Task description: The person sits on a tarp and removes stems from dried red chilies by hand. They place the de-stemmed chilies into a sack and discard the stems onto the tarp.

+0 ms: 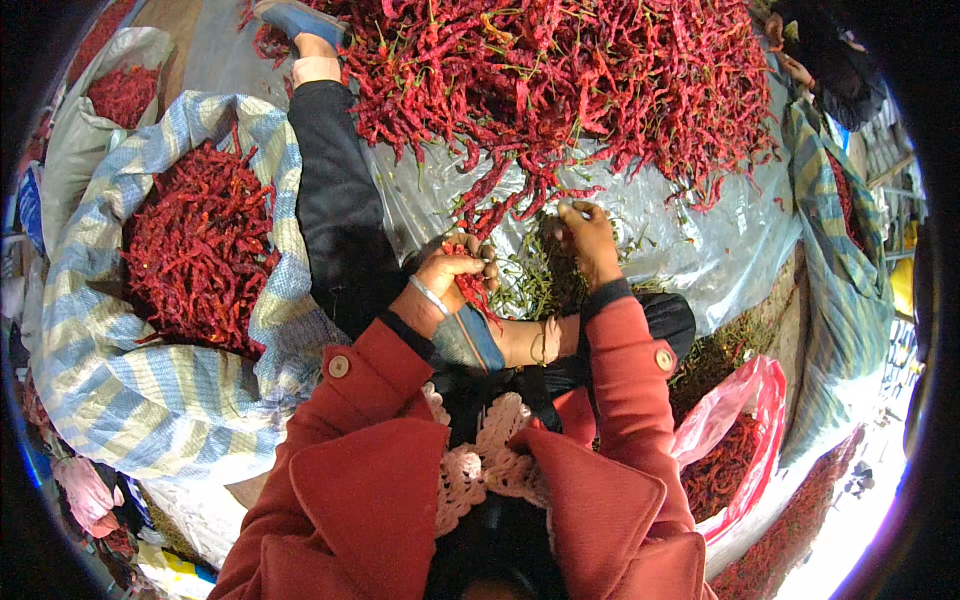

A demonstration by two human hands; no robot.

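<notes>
My left hand (454, 277), with a pale bangle at the wrist, is closed around several dried red chili peppers (474, 289). To its right my right hand (587, 231) is raised with thumb and forefinger close together; whether something small is between them cannot be told. Below and between the hands lies a pile of green chili stems (551, 270) on a clear plastic sheet (690, 255). A large heap of dried red chilies (562, 82) spreads over the sheet beyond the hands, and a few chilies trail from it towards my left hand.
A blue-and-white checked woven sack (82, 360) of red chilies stands at left, a pale sack (71, 172) behind it. At right are a striped sack (840, 300) and a pink-edged plastic bag (776, 405) with chilies. Another person's hand (795, 69) shows at upper right. My legs flank the stems.
</notes>
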